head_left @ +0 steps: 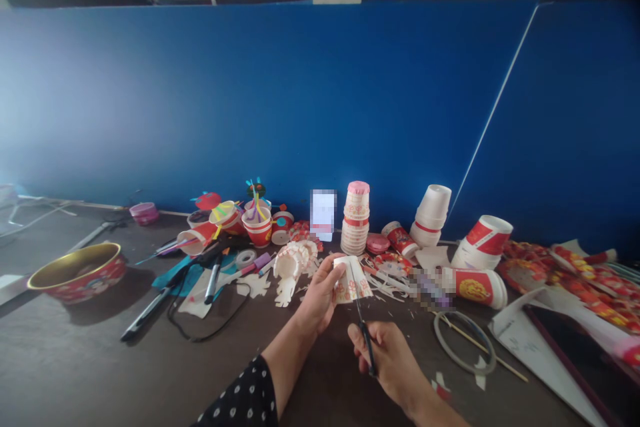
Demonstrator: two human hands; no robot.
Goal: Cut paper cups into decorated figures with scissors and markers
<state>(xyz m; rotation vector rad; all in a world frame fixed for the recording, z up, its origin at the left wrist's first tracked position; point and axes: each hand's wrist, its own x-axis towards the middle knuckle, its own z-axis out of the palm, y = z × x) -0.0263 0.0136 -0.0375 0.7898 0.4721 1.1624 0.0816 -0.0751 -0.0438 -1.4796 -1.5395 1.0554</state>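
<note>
My left hand [323, 295] grips a white piece of paper cup [345, 290] printed with red and gold figures, thumb on its near face. In my right hand [390, 357] is a pair of scissors [369, 340] with dark handles, my fingers wrapped round them. The blades point away from me and lie across the cup piece; whether they are open or closed on it I cannot tell. White paper strips [393, 285] and small scraps lie on the table just beyond and to the right of the cup piece.
Behind my hands stand a stack of paper cups [355, 227] and a propped-up phone-like screen [323, 213]. Decorated cups [258, 230], a marker [213, 278] and a red-gold bowl [83, 273] are leftward. Rightward lie a grey tape ring [465, 341], a thin stick [505, 365], a dark tablet [580, 360] and more cups [475, 287].
</note>
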